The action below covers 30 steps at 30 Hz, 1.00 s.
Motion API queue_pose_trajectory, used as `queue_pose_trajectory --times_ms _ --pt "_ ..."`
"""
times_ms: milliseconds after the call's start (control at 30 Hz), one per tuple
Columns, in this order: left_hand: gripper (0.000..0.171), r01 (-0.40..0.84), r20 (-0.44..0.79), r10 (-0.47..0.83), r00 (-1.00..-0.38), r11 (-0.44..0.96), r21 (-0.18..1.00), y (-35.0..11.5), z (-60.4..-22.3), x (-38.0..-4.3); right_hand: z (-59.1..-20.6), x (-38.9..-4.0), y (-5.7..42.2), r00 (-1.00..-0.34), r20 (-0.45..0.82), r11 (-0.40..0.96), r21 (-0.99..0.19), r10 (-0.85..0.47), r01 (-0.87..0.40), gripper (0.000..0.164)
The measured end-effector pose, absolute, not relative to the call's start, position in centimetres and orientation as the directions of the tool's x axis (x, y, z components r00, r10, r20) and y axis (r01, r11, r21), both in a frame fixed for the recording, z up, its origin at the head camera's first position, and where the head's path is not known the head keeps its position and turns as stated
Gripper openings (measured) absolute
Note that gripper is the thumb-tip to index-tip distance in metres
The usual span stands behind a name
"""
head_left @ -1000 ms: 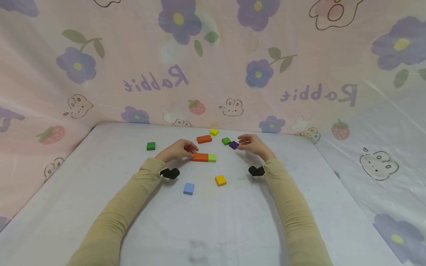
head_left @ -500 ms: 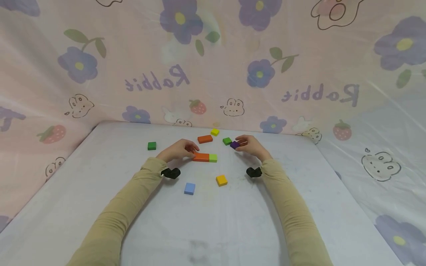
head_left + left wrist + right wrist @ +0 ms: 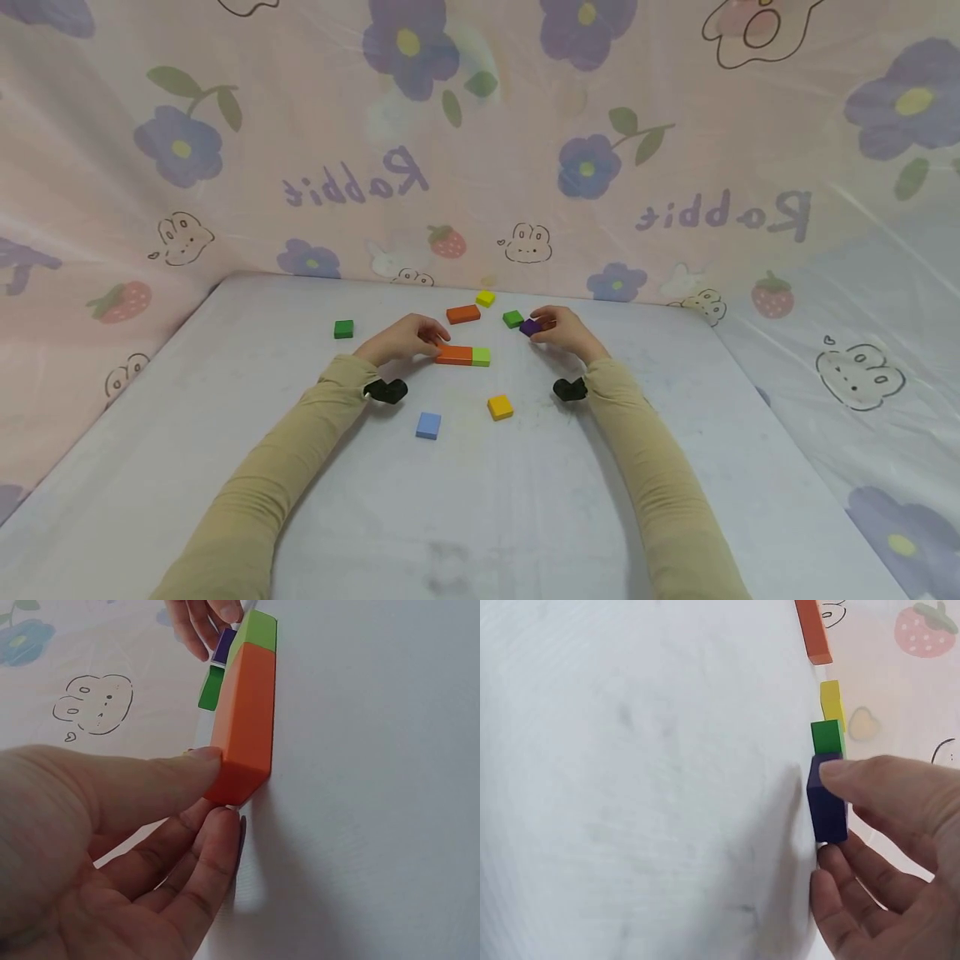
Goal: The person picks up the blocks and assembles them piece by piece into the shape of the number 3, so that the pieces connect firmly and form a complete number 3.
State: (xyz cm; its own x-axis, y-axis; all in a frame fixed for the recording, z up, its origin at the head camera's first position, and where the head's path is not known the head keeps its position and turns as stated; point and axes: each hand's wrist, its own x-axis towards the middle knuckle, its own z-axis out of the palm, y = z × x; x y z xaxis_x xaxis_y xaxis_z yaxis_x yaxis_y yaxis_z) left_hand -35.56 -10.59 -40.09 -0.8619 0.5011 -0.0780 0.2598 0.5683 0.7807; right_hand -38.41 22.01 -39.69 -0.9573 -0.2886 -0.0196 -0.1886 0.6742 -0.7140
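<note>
In the head view my left hand [image 3: 405, 337] grips the left end of an orange block [image 3: 454, 356], which lies flat with a light green block [image 3: 481, 357] against its right end. The left wrist view shows the thumb on the orange block [image 3: 249, 712] and the fingers curled by its near end. Further right, my right hand [image 3: 566, 331] holds a small purple block [image 3: 529, 327]. Seen from the right wrist, the thumb lies on the purple block [image 3: 827, 802], with the other fingers curled near its lower end. A green block [image 3: 513, 319] sits just beyond it.
Behind the hands lie another orange block [image 3: 463, 314] and a yellow block [image 3: 486, 298]. A dark green block [image 3: 343, 329] is off to the left. Closer in, a blue block [image 3: 428, 426] and an amber block [image 3: 500, 407] rest on the white table [image 3: 480, 517]. A printed curtain [image 3: 480, 167] encloses the back.
My right hand has moved slightly left and taken hold of the purple block. The left hand stays at the orange block's end, and the blocks lie as before.
</note>
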Motion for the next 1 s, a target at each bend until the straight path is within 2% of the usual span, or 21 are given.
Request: queue_pose_trajectory --times_ms 1000 --pt "0.028 0.250 -0.072 0.489 -0.869 0.561 0.789 -10.70 -40.06 -35.26 -39.77 -38.34 21.31 -0.971 -0.018 0.723 -0.671 -0.239 -0.166 0.046"
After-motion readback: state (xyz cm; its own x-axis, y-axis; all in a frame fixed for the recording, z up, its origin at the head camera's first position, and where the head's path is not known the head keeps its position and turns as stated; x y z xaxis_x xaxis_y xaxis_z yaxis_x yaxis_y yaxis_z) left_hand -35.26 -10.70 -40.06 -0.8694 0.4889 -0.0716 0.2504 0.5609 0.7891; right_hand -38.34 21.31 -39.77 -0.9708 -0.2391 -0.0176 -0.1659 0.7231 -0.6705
